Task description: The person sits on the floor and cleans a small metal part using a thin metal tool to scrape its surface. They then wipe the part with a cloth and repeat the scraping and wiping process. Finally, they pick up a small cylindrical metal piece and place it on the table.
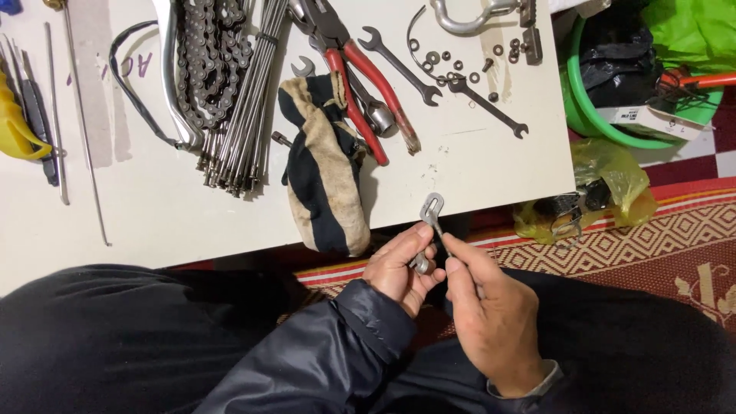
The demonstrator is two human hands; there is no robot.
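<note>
Both hands meet over my lap, just off the front edge of a white board. My left hand pinches a small grey metal piece between thumb and fingers. My right hand holds a small flat metal bracket with a slotted end, which sticks up above both thumbs. Whether the two metal parts are joined I cannot tell. A dirty cream and black glove lies on the board just left of my hands.
On the board lie red-handled pliers, open-ended spanners, loose washers, a bicycle chain, a bundle of spokes and a metal shackle. A green tub and a yellow bag sit on the patterned rug at right.
</note>
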